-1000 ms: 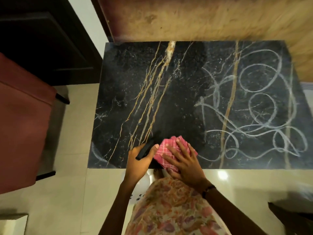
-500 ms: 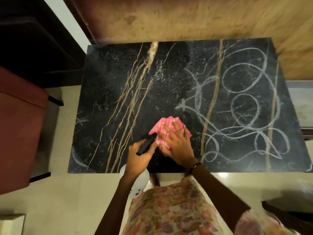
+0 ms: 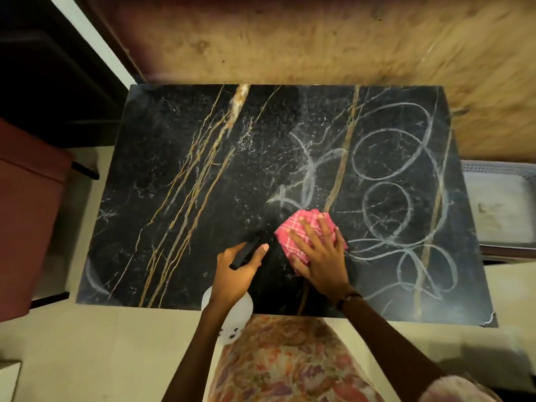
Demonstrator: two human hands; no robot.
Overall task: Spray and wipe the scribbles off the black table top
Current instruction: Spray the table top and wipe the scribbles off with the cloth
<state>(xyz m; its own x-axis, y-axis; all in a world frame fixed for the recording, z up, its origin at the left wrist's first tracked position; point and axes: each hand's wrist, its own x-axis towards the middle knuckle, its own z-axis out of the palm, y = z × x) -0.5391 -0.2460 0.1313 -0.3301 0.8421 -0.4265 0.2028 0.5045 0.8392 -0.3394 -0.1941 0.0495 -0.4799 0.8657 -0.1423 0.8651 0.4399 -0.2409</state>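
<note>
A black marble table top point(image 3: 179, 175) with gold veins carries looping white chalk scribbles point(image 3: 400, 181) over its right half, and one faint arc at the near left corner. My right hand point(image 3: 319, 253) presses flat on a crumpled pink checked cloth point(image 3: 301, 227) near the table's middle front, at the left edge of the scribbles. My left hand point(image 3: 236, 274) grips a spray bottle point(image 3: 232, 317) by its black head, just left of the cloth; the white body hangs below the hand at the table's front edge.
A reddish-brown chair point(image 3: 26, 216) stands left of the table. A pale tray-like stand point(image 3: 504, 204) sits off the right edge. A wooden wall point(image 3: 319, 39) runs behind. Dark furniture fills the top left. Pale floor tiles lie in front.
My right hand has slid the pink cloth forward and to the right, from the front edge into the scribbles. The left hand with the bottle followed slightly. Scribbles near the front centre are gone.
</note>
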